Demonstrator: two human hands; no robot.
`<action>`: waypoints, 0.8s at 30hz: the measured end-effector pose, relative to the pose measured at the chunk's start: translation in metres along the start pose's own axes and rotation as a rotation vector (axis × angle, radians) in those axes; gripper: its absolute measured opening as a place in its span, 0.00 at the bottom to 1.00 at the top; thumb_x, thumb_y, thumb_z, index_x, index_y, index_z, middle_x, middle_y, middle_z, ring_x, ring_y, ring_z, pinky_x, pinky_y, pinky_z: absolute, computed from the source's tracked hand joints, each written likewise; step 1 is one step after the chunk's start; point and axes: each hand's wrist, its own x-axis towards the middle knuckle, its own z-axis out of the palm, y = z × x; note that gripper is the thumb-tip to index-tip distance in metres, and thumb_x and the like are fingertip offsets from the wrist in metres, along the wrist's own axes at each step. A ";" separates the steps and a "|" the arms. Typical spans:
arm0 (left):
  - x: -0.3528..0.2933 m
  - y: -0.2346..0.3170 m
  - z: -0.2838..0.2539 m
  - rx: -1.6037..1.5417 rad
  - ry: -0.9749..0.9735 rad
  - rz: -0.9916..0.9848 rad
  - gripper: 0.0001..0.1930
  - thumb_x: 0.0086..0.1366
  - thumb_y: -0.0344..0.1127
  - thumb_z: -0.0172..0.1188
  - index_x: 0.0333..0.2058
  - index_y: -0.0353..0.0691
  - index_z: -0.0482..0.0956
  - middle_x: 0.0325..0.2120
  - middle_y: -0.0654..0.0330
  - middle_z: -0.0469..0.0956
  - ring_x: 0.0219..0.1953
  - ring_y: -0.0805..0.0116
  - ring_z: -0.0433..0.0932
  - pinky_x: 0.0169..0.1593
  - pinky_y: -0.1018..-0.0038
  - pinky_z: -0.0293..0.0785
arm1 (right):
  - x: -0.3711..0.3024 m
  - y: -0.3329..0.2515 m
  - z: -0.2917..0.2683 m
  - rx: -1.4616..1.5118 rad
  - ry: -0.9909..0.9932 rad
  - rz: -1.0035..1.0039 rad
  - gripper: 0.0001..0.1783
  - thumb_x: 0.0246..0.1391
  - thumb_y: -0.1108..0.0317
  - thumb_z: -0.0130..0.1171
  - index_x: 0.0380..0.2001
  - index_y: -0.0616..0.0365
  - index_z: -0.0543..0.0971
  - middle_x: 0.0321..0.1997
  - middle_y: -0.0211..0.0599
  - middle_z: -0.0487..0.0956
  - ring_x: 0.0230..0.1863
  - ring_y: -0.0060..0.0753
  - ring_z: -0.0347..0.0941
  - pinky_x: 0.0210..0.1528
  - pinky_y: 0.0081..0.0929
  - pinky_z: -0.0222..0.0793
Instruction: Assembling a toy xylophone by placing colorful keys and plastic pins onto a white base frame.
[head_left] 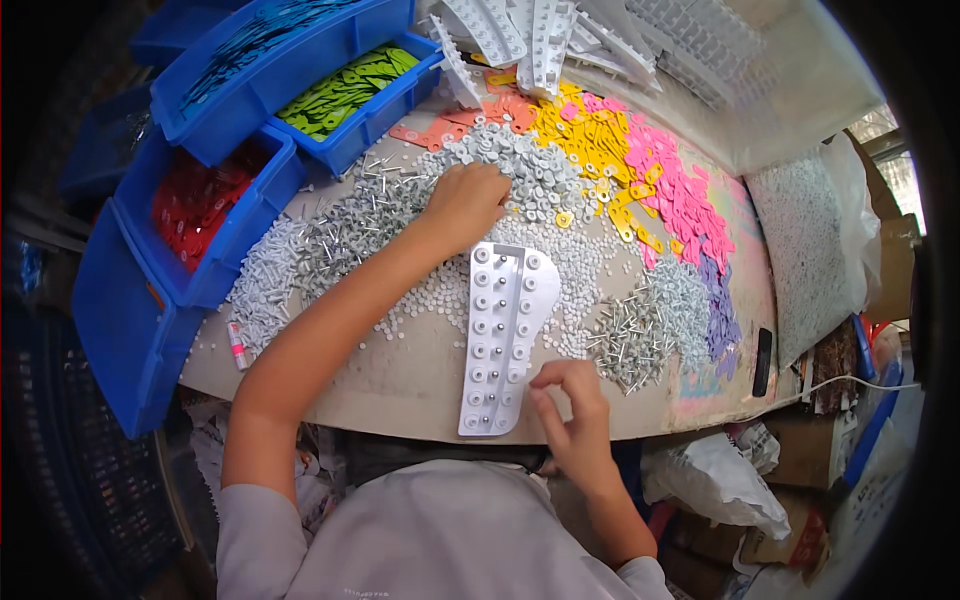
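A white moulded jig [508, 340] with a curved right side lies upright before me on the table. Round white caps [478, 351] sit along both its edges, and small metal studs [495, 375] stand in its middle channel. My left hand [468, 207] is beyond the jig's top end, at the pile of pale grey round caps [535, 170]. Its fingers are curled down and closed, hiding whatever they hold. Just right of the jig's lower part is my right hand [575, 415], thumb and forefinger tips drawn together. Anything between them is too small to make out.
Blue bins [345, 150] with green, red and blue pieces stand at the left. Loose rivets [630, 345], small white discs [575, 265], yellow tabs [580, 125], pink tabs [680, 185] and purple tabs [720, 315] cover the table. More white jigs [545, 45] are stacked at the back.
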 end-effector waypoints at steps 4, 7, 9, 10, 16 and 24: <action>-0.005 0.010 -0.004 0.078 0.129 0.118 0.06 0.57 0.32 0.68 0.31 0.41 0.79 0.32 0.58 0.79 0.42 0.53 0.80 0.47 0.57 0.75 | -0.023 -0.003 0.009 0.032 -0.079 0.006 0.07 0.54 0.78 0.66 0.37 0.60 0.79 0.43 0.41 0.78 0.50 0.46 0.72 0.54 0.37 0.68; -0.021 0.029 -0.027 0.008 0.115 -0.010 0.06 0.60 0.31 0.67 0.34 0.40 0.80 0.32 0.58 0.81 0.39 0.55 0.80 0.45 0.61 0.75 | -0.031 0.001 0.021 0.066 -0.130 0.032 0.07 0.55 0.78 0.67 0.36 0.61 0.80 0.44 0.40 0.77 0.52 0.45 0.72 0.54 0.36 0.68; -0.044 0.053 -0.052 -0.192 0.102 -0.066 0.06 0.60 0.31 0.67 0.36 0.39 0.82 0.33 0.57 0.81 0.38 0.57 0.79 0.45 0.63 0.75 | -0.035 0.008 0.027 0.017 -0.108 -0.006 0.07 0.55 0.79 0.66 0.36 0.61 0.79 0.44 0.41 0.77 0.48 0.44 0.73 0.52 0.34 0.70; -0.059 0.065 -0.059 -0.393 0.086 -0.125 0.06 0.61 0.31 0.68 0.37 0.39 0.83 0.33 0.57 0.82 0.36 0.58 0.79 0.44 0.66 0.74 | -0.037 0.010 0.027 0.017 -0.105 0.002 0.07 0.55 0.79 0.66 0.36 0.61 0.79 0.44 0.41 0.77 0.48 0.44 0.73 0.52 0.34 0.70; -0.166 0.108 -0.086 -0.640 -0.096 -0.076 0.06 0.61 0.30 0.70 0.37 0.39 0.86 0.33 0.58 0.80 0.37 0.61 0.78 0.44 0.68 0.74 | -0.047 0.020 0.043 0.165 -0.020 0.026 0.09 0.54 0.82 0.66 0.37 0.61 0.77 0.42 0.42 0.76 0.38 0.43 0.74 0.42 0.31 0.72; -0.224 0.132 -0.050 -0.549 -0.053 -0.108 0.05 0.60 0.28 0.70 0.35 0.40 0.85 0.31 0.60 0.79 0.37 0.56 0.79 0.41 0.63 0.75 | -0.056 0.044 0.057 -0.099 0.159 -0.288 0.15 0.46 0.80 0.73 0.39 0.61 0.82 0.34 0.39 0.75 0.36 0.45 0.74 0.35 0.38 0.69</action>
